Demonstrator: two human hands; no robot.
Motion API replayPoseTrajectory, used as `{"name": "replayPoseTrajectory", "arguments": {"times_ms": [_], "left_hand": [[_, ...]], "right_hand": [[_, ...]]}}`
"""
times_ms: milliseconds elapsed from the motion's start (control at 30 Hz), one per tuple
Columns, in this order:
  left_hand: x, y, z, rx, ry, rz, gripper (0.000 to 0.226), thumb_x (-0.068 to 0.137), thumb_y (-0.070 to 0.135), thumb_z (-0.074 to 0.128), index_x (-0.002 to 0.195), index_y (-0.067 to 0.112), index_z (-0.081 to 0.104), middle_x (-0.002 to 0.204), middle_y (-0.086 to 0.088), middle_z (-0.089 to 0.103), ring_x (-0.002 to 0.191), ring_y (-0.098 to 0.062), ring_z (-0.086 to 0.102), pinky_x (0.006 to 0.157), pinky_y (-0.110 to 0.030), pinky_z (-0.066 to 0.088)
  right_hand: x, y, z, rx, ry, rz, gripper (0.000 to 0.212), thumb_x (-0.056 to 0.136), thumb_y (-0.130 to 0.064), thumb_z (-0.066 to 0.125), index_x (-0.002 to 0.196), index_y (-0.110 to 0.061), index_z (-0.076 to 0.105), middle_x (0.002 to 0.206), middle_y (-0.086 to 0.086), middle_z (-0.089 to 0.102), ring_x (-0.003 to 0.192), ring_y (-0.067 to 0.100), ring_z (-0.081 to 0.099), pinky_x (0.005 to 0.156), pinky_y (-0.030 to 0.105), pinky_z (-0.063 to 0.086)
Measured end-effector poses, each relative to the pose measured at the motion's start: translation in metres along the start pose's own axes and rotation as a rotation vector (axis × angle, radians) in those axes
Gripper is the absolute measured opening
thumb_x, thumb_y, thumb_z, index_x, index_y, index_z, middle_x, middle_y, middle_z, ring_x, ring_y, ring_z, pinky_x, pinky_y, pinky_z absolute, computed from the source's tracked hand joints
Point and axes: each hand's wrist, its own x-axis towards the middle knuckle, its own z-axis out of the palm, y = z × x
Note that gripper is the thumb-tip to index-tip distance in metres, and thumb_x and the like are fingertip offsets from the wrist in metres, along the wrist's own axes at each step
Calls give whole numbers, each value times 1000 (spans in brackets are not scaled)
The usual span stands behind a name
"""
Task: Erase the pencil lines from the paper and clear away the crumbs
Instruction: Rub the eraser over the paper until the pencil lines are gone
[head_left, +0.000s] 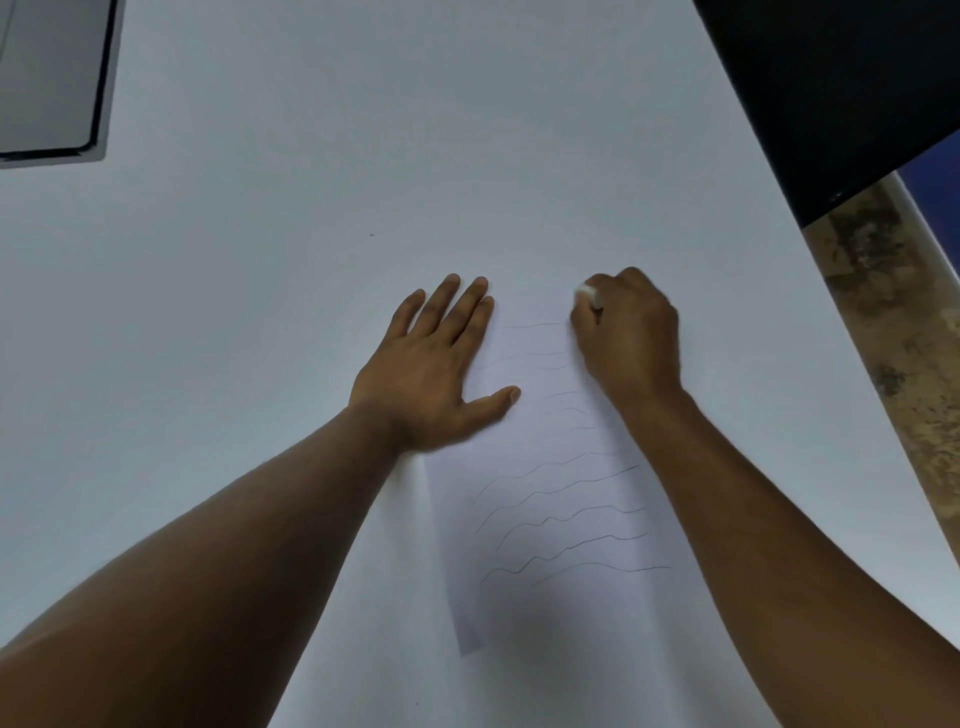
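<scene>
At the far left corner of the white worktop (260, 208) lies a grey laptop (49, 78), closed or nearly so, partly cut off by the frame. Toward the middle, the left hand (431, 374) lies flat with its fingers straight and slightly spread, pressing on the left edge of the paper (550, 519), thumb pointing out across the sheet. The paper is white like the worktop and runs from the middle toward the near edge. Faint short pencil lines (561, 499) cross its far part between the two hands; darker wavy ones fill its nearer part. Over the far right part of the sheet, the right hand (628, 332) is curled round a white eraser (589, 295), whose end shows above the fingers. Crumbs are too small to tell. At the far right corner a dark object (841, 88) overhangs the worktop's edge, with mottled brown floor (893, 322) beyond it.
</scene>
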Motion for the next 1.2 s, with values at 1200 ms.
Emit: {"name": "replayPoseTrajectory", "arguments": {"times_ms": [1200], "left_hand": [[0, 2, -3, 1, -9, -2, 97, 95, 78, 23, 166, 14, 9, 175, 2, -2, 160, -18, -10, 130, -44, -2]], "right_hand": [[6, 16, -10, 43, 1, 25, 22, 91, -12, 52, 79, -3, 67, 75, 11, 53, 68, 29, 52, 61, 32, 36]]}}
